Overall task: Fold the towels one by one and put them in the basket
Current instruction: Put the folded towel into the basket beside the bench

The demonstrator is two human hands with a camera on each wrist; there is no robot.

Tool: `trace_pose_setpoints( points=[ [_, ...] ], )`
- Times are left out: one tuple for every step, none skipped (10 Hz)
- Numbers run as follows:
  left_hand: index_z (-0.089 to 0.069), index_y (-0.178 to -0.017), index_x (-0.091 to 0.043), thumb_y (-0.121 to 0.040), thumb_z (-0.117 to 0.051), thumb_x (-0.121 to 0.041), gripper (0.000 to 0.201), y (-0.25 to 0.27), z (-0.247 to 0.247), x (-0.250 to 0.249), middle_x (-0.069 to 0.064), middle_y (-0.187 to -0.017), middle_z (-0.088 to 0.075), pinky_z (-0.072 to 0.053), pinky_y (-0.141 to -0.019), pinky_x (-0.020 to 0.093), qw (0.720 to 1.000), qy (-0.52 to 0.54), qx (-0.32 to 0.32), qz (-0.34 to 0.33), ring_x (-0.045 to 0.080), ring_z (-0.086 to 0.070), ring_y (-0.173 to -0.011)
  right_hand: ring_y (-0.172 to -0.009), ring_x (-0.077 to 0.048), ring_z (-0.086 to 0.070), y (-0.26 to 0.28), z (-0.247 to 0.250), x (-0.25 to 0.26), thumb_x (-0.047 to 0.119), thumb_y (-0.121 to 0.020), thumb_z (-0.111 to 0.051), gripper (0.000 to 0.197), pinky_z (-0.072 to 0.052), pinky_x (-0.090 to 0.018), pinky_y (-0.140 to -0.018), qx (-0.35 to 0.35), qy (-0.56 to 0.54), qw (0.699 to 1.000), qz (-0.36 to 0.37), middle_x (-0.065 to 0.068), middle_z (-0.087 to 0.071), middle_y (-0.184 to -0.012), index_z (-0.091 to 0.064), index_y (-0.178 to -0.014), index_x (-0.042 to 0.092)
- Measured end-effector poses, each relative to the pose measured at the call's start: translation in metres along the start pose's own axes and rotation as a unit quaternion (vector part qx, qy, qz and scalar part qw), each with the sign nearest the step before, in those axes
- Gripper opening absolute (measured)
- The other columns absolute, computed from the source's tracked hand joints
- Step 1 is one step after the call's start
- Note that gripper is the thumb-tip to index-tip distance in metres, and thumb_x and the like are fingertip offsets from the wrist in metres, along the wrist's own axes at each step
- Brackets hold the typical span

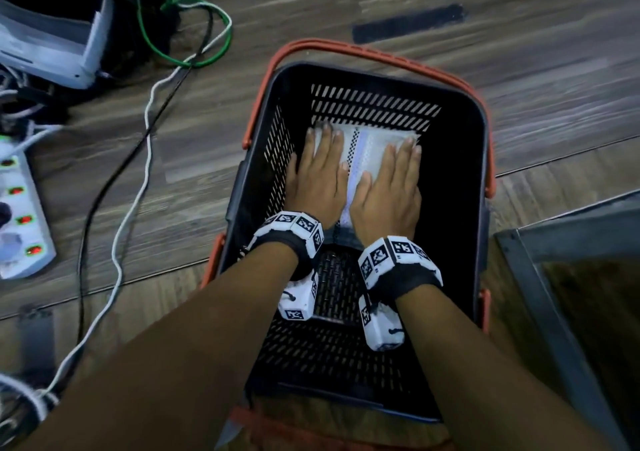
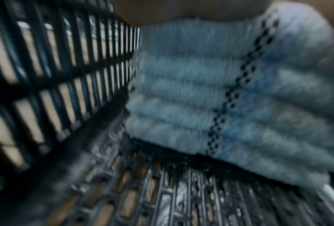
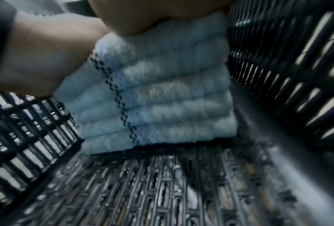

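Both forearms reach down into the black slatted plastic basket with orange handles (image 1: 450,111). The left hand (image 1: 317,177) and the right hand (image 1: 389,187) lie palm-down side by side, fingers straight and flat, pressing on the stack of folded pale-blue terry towels with a black checkered stripe (image 3: 162,99). The fluffy ribbed stack sits on the basket's grid floor, toward the far wall.

Both hands lay flat, fingers straight, on a folded white towel (image 1: 363,149) inside the black basket (image 1: 460,160) with red handles, left hand (image 1: 317,177) and right hand (image 1: 389,187) side by side, a checkered stripe showing between them. Basket sat on wood floor (image 1: 519,52). Cables (image 1: 145,160) and a power strip (image 1: 20,215) lay to the left.
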State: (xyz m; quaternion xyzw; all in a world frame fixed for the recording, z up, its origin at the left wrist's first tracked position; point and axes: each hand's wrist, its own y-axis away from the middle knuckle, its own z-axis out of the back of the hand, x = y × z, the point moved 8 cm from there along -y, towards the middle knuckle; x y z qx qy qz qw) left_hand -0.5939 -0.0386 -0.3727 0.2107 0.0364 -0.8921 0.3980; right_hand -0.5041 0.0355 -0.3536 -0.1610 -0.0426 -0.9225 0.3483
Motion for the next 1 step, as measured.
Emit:
trace_pose_setpoints(
  points=[
    [-0.001, -0.15, -0.02, -0.1, -0.017, -0.034, 0.054, 0.0123, 0.0056, -0.0018, -0.002, -0.158, 0.011, -0.005, -0.116, 0.046, 0.997, -0.013, 0.07, 0.032, 0.018, 0.011, -0.145, -0.147, -0.024, -0.001, 0.0023, 0.0069, 0.0035, 0.028, -0.096, -0.032, 0.059, -0.03, -0.044, -0.11, 0.085, 0.019, 0.996, 0.005, -0.012, -0.004, -0.158, -0.015, -0.148, 0.005]
  ],
)
